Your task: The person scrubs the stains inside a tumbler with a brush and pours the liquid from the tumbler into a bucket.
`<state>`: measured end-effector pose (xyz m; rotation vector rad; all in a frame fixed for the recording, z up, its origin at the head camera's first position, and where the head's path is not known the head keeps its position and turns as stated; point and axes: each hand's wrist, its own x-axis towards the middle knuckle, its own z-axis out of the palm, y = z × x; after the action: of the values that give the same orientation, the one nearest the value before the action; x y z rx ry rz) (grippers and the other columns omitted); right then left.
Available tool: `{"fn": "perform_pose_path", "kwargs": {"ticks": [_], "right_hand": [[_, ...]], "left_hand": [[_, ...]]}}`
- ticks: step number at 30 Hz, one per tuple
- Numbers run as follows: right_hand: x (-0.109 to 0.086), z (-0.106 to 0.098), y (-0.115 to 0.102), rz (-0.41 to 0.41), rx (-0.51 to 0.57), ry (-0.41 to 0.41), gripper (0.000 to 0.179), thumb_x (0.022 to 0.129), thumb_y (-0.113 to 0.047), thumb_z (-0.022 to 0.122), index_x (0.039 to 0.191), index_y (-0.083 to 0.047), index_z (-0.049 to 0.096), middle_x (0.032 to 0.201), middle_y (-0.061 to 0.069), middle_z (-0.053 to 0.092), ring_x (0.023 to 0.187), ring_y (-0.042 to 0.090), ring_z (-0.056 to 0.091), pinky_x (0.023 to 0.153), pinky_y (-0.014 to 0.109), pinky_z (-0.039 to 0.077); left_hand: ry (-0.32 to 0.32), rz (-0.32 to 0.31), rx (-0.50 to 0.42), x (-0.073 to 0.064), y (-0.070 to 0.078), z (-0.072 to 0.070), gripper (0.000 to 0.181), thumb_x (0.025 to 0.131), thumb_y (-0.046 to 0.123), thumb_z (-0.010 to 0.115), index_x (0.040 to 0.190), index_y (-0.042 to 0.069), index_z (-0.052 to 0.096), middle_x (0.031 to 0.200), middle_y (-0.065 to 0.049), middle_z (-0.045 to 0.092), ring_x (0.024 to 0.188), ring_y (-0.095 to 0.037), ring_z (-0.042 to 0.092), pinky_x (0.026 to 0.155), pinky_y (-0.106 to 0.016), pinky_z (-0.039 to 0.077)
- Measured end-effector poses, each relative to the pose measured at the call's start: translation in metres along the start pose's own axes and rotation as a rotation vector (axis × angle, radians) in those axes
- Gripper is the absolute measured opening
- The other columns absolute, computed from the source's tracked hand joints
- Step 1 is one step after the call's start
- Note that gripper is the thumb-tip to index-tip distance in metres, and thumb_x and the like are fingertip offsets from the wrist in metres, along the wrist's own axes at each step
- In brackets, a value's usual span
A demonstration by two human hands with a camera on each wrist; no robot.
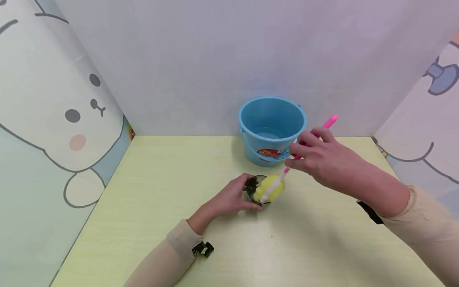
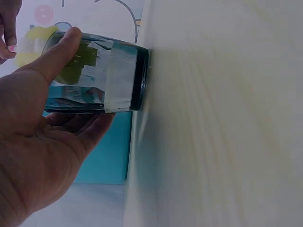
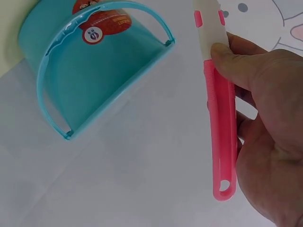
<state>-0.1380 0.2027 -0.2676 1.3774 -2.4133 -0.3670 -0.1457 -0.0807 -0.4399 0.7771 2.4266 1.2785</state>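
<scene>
My left hand [image 1: 234,196] grips a dark tinted drinking glass [image 2: 120,78] around its side, thumb on one side and fingers on the other. The glass stands upright on the table. In my right hand [image 1: 324,157] is a sponge bottle brush, pinched by its pink handle [image 3: 222,137] between thumb and fingers. The brush's yellow sponge head [image 1: 275,187] sits at the mouth of the glass, partly inside it. Through the wall of the glass, a yellow-green part of the sponge shows in the left wrist view.
A light blue bucket [image 1: 251,139] with its handle down stands behind the glass, near the back wall [image 1: 179,71]. The pale yellow wooden table [image 1: 161,171] runs back to that wall. Side panels [image 1: 43,199] carry cartoon prints.
</scene>
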Motion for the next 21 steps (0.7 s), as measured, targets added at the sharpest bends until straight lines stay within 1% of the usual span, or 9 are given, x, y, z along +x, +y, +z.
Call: {"fn": "perform_pose_path", "kwargs": {"ticks": [3,6,11,15,21], "right_hand": [[0.000,0.006,-0.001,0.018,0.032,0.029,0.064,0.062,-0.006,0.103,0.120,-0.017,0.081,0.111,0.009,0.064,0.109,0.036,0.054,0.097,0.058,0.043],[0.000,0.011,-0.003,0.040,0.056,0.059,0.062,0.062,-0.005,0.102,0.120,-0.017,0.081,0.110,0.009,0.065,0.108,0.035,0.054,0.094,0.057,0.043],[-0.001,0.020,-0.006,0.068,0.050,0.094,0.060,0.065,-0.003,0.101,0.120,-0.018,0.081,0.107,0.010,0.063,0.105,0.036,0.054,0.090,0.056,0.043],[-0.001,0.026,-0.008,0.096,0.049,0.110,0.062,0.065,-0.003,0.101,0.121,-0.019,0.080,0.111,0.011,0.063,0.106,0.037,0.054,0.089,0.057,0.042],[-0.002,0.035,-0.012,0.136,0.057,0.151,0.060,0.067,-0.001,0.099,0.121,-0.019,0.078,0.116,0.011,0.064,0.106,0.040,0.056,0.089,0.058,0.042]], "left_hand": [[0.002,-0.009,0.004,0.000,0.001,0.000,0.087,0.082,0.034,0.095,0.150,0.009,0.046,0.143,0.000,0.059,0.131,-0.015,0.056,0.113,-0.032,0.047],[-0.001,-0.014,-0.002,0.000,0.001,0.000,0.087,0.082,0.033,0.095,0.150,0.010,0.046,0.143,0.000,0.059,0.131,-0.014,0.056,0.113,-0.031,0.047],[-0.002,-0.010,-0.021,0.000,0.000,0.001,0.086,0.082,0.032,0.095,0.149,0.011,0.046,0.144,0.001,0.059,0.130,-0.013,0.057,0.111,-0.028,0.048],[0.000,0.001,-0.026,0.000,0.000,0.000,0.086,0.082,0.031,0.095,0.149,0.011,0.046,0.143,0.000,0.059,0.129,-0.014,0.058,0.109,-0.027,0.050],[0.004,0.012,-0.023,-0.001,0.000,0.000,0.086,0.081,0.031,0.096,0.148,0.010,0.046,0.138,0.000,0.060,0.125,-0.013,0.060,0.108,-0.027,0.050]]}}
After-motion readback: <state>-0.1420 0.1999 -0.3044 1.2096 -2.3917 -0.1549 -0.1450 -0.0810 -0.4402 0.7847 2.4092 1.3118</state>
